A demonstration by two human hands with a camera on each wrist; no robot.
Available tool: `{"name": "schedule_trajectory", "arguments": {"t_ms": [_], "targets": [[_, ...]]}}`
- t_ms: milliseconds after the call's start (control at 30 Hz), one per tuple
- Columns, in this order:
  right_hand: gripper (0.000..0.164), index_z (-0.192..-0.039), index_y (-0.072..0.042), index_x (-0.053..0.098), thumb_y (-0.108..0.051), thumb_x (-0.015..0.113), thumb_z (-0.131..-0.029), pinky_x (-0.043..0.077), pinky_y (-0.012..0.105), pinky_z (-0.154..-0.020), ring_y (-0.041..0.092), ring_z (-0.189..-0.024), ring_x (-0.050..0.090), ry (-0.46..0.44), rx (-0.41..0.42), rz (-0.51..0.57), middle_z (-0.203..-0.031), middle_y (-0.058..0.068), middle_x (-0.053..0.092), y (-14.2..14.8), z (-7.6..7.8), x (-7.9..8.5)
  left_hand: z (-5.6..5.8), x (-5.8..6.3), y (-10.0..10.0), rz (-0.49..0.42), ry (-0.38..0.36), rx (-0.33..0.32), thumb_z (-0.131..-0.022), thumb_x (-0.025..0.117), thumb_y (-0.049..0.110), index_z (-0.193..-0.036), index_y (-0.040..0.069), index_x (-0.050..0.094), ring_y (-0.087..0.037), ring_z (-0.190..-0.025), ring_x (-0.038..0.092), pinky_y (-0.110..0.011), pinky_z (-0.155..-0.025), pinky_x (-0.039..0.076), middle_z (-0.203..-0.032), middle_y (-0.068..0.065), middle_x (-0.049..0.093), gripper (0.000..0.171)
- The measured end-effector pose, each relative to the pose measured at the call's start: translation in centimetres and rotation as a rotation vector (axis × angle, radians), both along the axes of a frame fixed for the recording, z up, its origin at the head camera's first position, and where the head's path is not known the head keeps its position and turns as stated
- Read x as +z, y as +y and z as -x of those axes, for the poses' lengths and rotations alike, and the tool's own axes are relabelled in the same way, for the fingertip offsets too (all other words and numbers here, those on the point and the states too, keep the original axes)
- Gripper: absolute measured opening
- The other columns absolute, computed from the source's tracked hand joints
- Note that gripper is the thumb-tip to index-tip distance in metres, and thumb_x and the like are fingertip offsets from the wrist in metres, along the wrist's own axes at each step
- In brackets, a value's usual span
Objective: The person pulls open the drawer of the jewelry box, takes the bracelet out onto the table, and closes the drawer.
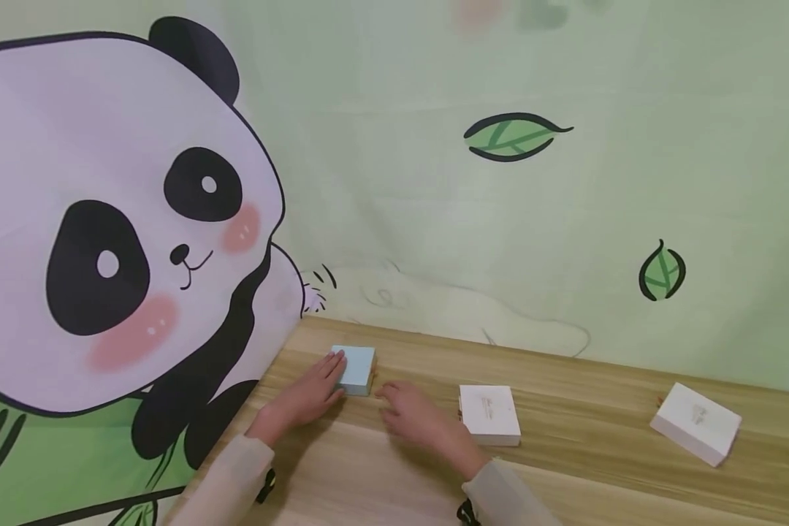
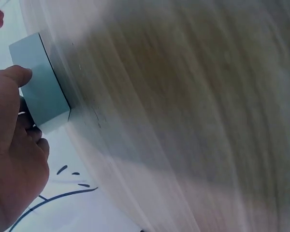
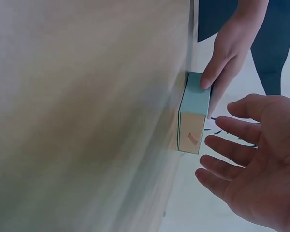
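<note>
Flat, light-blue rectangular box (image 1: 358,365): L hand (image 1: 307,394) on it, R hand (image 1: 416,418) free

Box sits on the pale wood-grain table (image 1: 355,478), L hand nearer (in fact touching). That hand holds it from the left, fingers over the top, thumb on the near side. R hand has hold of nothing: fingers spread, loosely bent, just R of the box but apart from it. Key relation: the box's tan end panel (image 3: 186,128), w/ small orange-brown tab (image 3: 193,139), faces R, toward that free hand. Long axis: can't tell, top's foreshortened. One flat white rectangular box (image 1: 489,416) lies R of the R hand; second white box (image 1: 697,424) well apart, far R.
</note>
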State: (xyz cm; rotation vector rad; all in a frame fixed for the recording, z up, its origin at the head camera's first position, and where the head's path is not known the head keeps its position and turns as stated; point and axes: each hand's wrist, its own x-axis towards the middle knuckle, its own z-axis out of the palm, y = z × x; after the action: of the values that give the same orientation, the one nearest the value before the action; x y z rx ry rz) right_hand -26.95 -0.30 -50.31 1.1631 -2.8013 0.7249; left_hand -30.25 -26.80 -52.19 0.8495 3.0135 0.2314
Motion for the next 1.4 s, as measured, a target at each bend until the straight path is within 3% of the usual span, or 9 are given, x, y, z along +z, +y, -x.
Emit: {"name": "schedule_trajectory", "arguments": {"t_ms": [167, 300, 467, 767, 900, 1167, 1400], "targets": [[0.033, -0.125, 0.006, 0.065, -0.003, 0.06, -0.094, 0.052, 0.046, -0.1, 0.034, -0.114, 0.065, 0.025, -0.05, 0.071, -0.122, 0.021, 0.067, -0.6, 1.8, -0.1, 0.2, -0.3, -0.4, -0.032, 0.036, -0.05, -0.105, 0.051, 0.012, -0.152, -0.013, 0.032, -0.045, -0.149, 0.027, -0.055, -0.119, 0.029, -0.161, -0.029, 0.028, 0.056], [0.034, -0.126, 0.007, 0.065, -0.003, 0.059, -0.093, 0.052, 0.047, -0.1, 0.035, -0.116, 0.064, -0.053, -0.117, 0.135, -0.124, 0.023, 0.067, -0.9, 3.1, -0.2, 0.4, -0.2, -0.6, -0.038, 0.084, -0.092, -0.103, 0.051, 0.003, -0.152, -0.013, 0.034, -0.045, -0.148, 0.03, -0.055, -0.118, 0.031, -0.159, -0.03, 0.031, 0.054], [0.032, -0.124, 0.007, 0.064, -0.004, 0.06, -0.095, 0.056, 0.046, -0.094, 0.035, -0.114, 0.065, -0.134, -0.21, 0.175, -0.12, 0.023, 0.068, -1.3, 4.4, -0.6, 0.5, 0.0, -0.4, -0.044, 0.073, -0.112, -0.103, 0.049, 0.002, -0.152, -0.012, 0.032, -0.045, -0.148, 0.03, -0.054, -0.118, 0.031, -0.16, -0.03, 0.031, 0.054], [0.025, -0.116, 0.006, 0.068, -0.011, 0.065, -0.097, 0.058, 0.039, -0.08, 0.027, -0.093, 0.069, -0.159, -0.262, 0.245, -0.102, 0.015, 0.073, -2.7, 6.2, -0.8, 0.7, 0.0, -0.1, -0.04, 0.019, -0.038, -0.106, 0.052, 0.017, -0.153, -0.012, 0.031, -0.043, -0.15, 0.025, -0.054, -0.12, 0.027, -0.162, -0.027, 0.026, 0.059], [0.023, -0.113, 0.004, 0.07, -0.012, 0.065, -0.097, 0.057, 0.036, -0.078, 0.022, -0.089, 0.068, -0.183, -0.285, 0.235, -0.098, 0.013, 0.073, -3.2, 6.7, -1.0, 0.8, 0.1, 0.0, -0.021, 0.039, -0.061, -0.105, 0.054, 0.021, -0.153, -0.01, 0.033, -0.043, -0.15, 0.027, -0.054, -0.12, 0.027, -0.162, -0.026, 0.029, 0.061], [0.015, -0.103, 0.002, 0.072, -0.01, 0.067, -0.096, 0.055, 0.032, -0.073, 0.017, -0.08, 0.062, -0.205, -0.314, 0.276, -0.091, 0.01, 0.072, -3.2, 7.1, -1.4, 1.4, -0.3, 0.3, -0.036, 0.106, -0.176, -0.104, 0.054, 0.022, -0.154, -0.006, 0.035, -0.043, -0.149, 0.03, -0.055, -0.12, 0.028, -0.161, -0.024, 0.033, 0.06], [0.012, -0.098, 0.0, 0.074, -0.01, 0.069, -0.095, 0.056, 0.032, -0.072, 0.017, -0.08, 0.066, -0.201, -0.339, 0.321, -0.09, 0.009, 0.074, -3.3, 7.0, -2.2, 1.9, -1.0, 0.2, -0.014, 0.079, -0.199, -0.106, 0.053, 0.027, -0.157, -0.002, 0.033, -0.04, -0.15, 0.029, -0.054, -0.12, 0.028, -0.163, -0.02, 0.031, 0.062]]}}
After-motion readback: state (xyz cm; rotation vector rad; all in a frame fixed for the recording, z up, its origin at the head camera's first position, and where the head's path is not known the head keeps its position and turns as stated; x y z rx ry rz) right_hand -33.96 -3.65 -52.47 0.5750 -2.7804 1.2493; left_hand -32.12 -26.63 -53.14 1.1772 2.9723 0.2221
